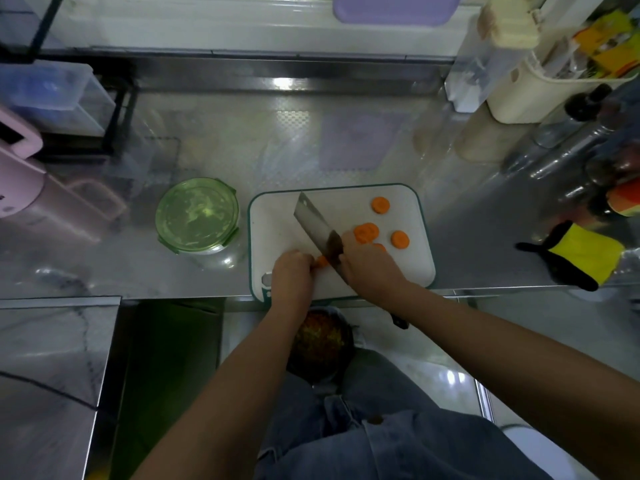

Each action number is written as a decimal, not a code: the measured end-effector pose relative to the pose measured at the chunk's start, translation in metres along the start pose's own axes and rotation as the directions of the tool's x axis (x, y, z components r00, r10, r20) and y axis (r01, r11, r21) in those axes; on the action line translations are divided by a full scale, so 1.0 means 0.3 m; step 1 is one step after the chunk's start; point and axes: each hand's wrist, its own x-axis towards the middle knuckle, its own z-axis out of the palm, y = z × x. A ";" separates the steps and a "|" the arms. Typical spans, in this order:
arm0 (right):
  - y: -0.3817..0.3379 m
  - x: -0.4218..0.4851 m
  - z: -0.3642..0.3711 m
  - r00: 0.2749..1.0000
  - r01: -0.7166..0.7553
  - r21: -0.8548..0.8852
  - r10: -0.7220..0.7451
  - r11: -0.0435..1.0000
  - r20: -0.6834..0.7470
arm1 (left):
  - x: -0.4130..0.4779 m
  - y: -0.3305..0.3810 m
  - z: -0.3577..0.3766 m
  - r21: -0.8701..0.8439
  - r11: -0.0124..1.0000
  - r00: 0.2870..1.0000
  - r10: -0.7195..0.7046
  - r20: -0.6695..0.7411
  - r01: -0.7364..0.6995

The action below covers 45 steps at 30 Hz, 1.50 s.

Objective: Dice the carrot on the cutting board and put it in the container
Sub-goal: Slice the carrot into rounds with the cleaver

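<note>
Steel counter (485, 237), shiny, runs the full width. Clock directions are from the board's centre, 12 pointing away from you.

Your white cutting board (277, 223) with a teal rim sits at the counter's front lip; its 6 o'clock edge looks slightly over the lip. Your left hand (292, 271) is at 7 o'clock, fingers curled down onto a carrot stub (322, 261), which only just shows past the fingertips. Your right hand (370, 268) at 5 o'clock is wrapped round the cleaver (317, 230). The blade angles up toward 11 and its edge is right against the stub. The handle end pokes out under your wrist, past the board's edge.

Carrot slices (366, 233) lie flat between 1 and 3 o'clock, one alone near the far right corner, and one partly hidden by your right hand.

The container (197, 216), round with a green clip lid on, stands at 9 o'clock just beside the board, not touching it.

Open room: bare steel at 12 o'clock behind the board, and at 3 o'clock out to a yellow-and-black mitt (581, 254) at the counter edge. Bottles (588, 102) and a cream caddy (519, 95) crowd 2 o'clock, and a pink appliance (20, 188) is far out at 9. A pot of scraps (320, 341) sits below the lip at 6.
</note>
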 end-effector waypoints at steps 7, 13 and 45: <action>-0.027 -0.032 0.017 0.999 0.032 -0.136 -0.028 0.990 0.037 | 0.000 -0.001 -0.002 -0.022 0.999 1.000 0.024 -0.011 -0.024; -0.035 -0.045 0.017 1.000 0.031 -0.139 -0.031 0.990 -0.002 | 0.004 -0.008 0.007 -0.016 0.999 0.999 0.036 -0.032 -0.036; -0.004 -0.012 0.041 0.998 0.045 -0.039 -0.047 0.998 -0.039 | 0.020 -0.020 0.005 -0.081 0.996 1.000 -0.022 -0.015 0.021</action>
